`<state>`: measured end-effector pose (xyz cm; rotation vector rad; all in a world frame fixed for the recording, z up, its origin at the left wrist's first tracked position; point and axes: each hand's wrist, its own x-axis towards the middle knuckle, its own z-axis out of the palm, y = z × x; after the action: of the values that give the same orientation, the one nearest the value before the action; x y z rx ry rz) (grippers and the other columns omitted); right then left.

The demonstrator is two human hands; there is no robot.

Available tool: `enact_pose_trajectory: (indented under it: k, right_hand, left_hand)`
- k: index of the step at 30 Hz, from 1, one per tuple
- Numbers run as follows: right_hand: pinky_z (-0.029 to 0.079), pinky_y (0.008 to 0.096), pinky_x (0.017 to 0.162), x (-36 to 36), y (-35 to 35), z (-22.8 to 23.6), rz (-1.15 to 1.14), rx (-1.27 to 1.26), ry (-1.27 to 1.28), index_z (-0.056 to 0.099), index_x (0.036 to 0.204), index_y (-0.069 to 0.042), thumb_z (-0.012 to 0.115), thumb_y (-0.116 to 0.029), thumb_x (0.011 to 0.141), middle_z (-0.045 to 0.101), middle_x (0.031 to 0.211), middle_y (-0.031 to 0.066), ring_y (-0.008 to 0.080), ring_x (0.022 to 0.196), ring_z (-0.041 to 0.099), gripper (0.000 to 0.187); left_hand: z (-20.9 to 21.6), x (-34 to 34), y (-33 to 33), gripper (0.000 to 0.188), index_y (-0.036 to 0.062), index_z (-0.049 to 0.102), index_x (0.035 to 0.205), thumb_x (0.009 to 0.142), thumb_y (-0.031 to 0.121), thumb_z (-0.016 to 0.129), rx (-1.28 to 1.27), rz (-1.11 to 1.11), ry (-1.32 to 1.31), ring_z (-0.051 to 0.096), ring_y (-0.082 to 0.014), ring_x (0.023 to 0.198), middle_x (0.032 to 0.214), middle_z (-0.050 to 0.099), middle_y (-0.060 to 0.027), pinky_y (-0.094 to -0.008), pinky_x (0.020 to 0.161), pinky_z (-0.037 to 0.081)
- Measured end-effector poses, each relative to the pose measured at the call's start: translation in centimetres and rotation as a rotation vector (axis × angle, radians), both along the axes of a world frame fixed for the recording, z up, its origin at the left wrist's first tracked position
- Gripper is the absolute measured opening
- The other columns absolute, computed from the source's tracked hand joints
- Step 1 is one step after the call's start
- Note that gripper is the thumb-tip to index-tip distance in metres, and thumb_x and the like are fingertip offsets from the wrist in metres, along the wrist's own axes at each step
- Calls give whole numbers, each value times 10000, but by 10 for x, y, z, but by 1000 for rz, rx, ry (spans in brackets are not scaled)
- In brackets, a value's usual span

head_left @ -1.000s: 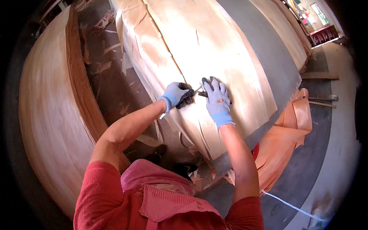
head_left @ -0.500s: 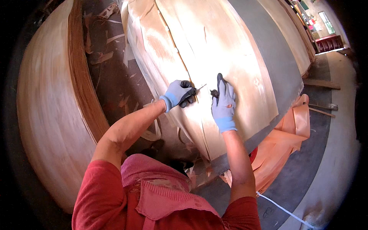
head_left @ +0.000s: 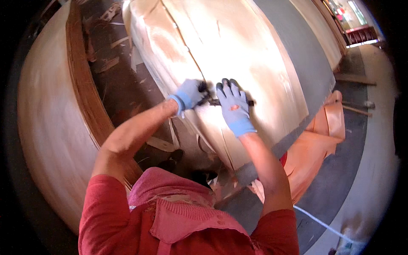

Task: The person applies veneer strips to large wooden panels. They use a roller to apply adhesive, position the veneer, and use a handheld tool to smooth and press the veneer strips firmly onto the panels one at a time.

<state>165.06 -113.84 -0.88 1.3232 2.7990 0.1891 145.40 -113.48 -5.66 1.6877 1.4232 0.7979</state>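
My left hand (head_left: 190,94), in a grey-blue glove with dark fingertips, is closed beside a dark seam (head_left: 196,63) between pale wood veneer sheets (head_left: 255,63). Its fingers are blurred, and whatever they hold is hidden. Just to the right, my right hand (head_left: 233,102) lies flat with fingers stretched forward. Under its palm is a narrow dark bar (head_left: 250,103), showing on both sides of the hand and lying across the veneer. The bar's left end reaches close to my left fingers.
A tall veneer stack (head_left: 46,102) with brown layered edges stands at the left. Torn veneer scraps (head_left: 108,64) litter the dark floor between the stacks. Orange-brown sheets (head_left: 312,148) hang at the right near a grey sheet edge (head_left: 306,63). A white cord (head_left: 318,233) crosses the lower right.
My right hand has moved left and flattened over the dark bar. My left hand has shifted slightly left; the thin pointed piece seen at its fingertips no longer shows clearly.
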Motion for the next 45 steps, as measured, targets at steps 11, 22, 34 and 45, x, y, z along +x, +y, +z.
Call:
enact_pose_trajectory:
  k: [11,22,34,45]
  right_hand:
    - [526,295,821,87,-30,52,-747,-450,1083,658,1149,-26,599,12,851,696,1005,168,226,932,681,306]
    - [318,434,1042,104,-135,6,-413,-180,281,306,1476,-63,478,-79,879,409,1461,194,317,1309,441,621]
    - [286,521,1072,103,-142,-3,-391,-215,105,323,1475,-144,385,-166,962,410,1462,149,279,1412,297,517]
    - [351,473,990,98,-133,12,-248,-166,-73,459,1401,-175,494,-114,881,375,1484,124,282,1373,338,525]
  left_hand:
    - [46,64,-92,194,11,649,1103,949,100,573,-800,-33,-662,689,-147,643,867,716,-106,-237,454,530]
    - [51,127,-82,129,10,700,912,909,120,633,-766,69,-567,601,-143,451,697,683,-82,-268,348,450]
    - [32,126,-82,155,-24,680,921,898,124,639,-599,4,-378,614,-124,506,689,672,-71,-276,438,500]
    - [72,85,-116,198,-34,685,889,883,159,647,-737,-11,-394,601,-125,540,664,652,-88,-280,476,485]
